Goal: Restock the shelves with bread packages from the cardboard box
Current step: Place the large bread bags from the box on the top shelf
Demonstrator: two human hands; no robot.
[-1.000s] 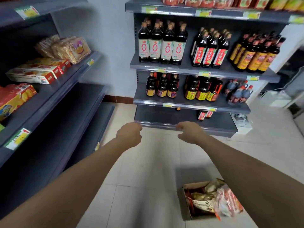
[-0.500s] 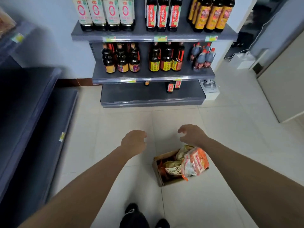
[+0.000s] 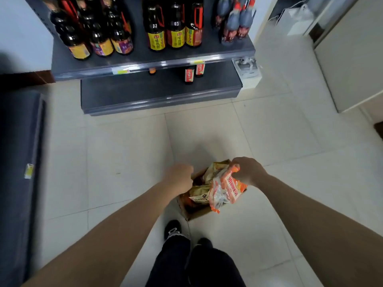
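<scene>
A small cardboard box [image 3: 196, 213] stands on the tiled floor in front of my feet, holding several bread packages. On top lies an orange and clear bread package [image 3: 224, 192], and my right hand [image 3: 247, 170] grips its upper end. Yellowish packages [image 3: 202, 195] fill the rest of the box. My left hand [image 3: 180, 177] hovers at the box's left rim with its fingers curled; whether it holds anything is hidden.
A grey shelf unit [image 3: 149, 61] with dark sauce bottles [image 3: 174, 23] stands ahead, its bottom shelf nearly bare. Another dark shelf [image 3: 20, 152] runs along the left edge. A white cabinet [image 3: 352, 59] stands at the right. My shoes [image 3: 173, 229] are just behind the box.
My view has tilted down from the shelves to the floor. Both hands have dropped to the box, and my right hand has closed on the orange package.
</scene>
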